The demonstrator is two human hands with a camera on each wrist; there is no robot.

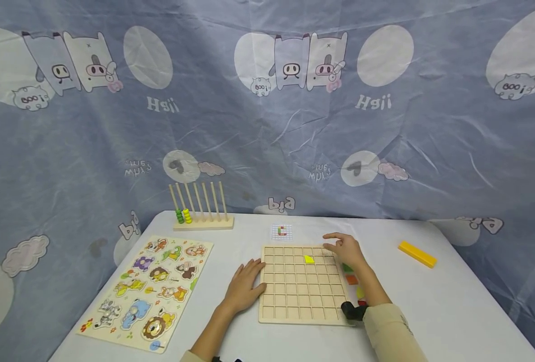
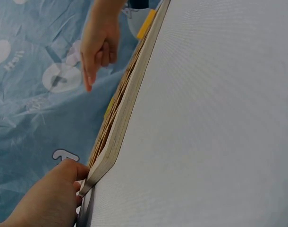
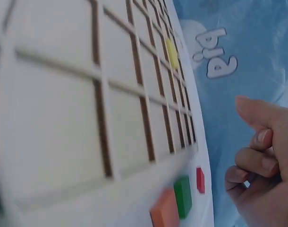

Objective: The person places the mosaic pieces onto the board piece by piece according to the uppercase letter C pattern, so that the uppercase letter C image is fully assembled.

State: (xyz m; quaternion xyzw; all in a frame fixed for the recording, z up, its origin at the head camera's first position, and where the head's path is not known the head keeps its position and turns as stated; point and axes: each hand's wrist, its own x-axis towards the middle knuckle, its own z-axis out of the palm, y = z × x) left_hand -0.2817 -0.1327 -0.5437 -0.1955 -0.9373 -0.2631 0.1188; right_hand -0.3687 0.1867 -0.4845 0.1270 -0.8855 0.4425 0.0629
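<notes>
A wooden grid board (image 1: pixel 301 284) lies flat on the white table (image 1: pixel 452 306). One yellow piece (image 1: pixel 309 259) sits in a cell near the board's far edge, also seen in the right wrist view as the yellow piece (image 3: pixel 171 47). My left hand (image 1: pixel 246 284) rests flat on the table with straight fingers against the board's left edge (image 2: pixel 120 127). My right hand (image 1: pixel 341 247) hovers over the board's far right corner, its fingers (image 3: pixel 257 161) loosely curled and holding nothing. Loose green (image 3: pixel 183 196), orange (image 3: pixel 164 210) and red (image 3: pixel 200 179) pieces lie just right of the board.
An animal puzzle board (image 1: pixel 147 291) lies at the left. A wooden peg rack (image 1: pixel 201 208) with a few beads stands at the back left. A small pattern card (image 1: pixel 282 232) lies beyond the grid board. A long yellow block (image 1: pixel 417 254) lies at the right. A patterned cloth hangs behind.
</notes>
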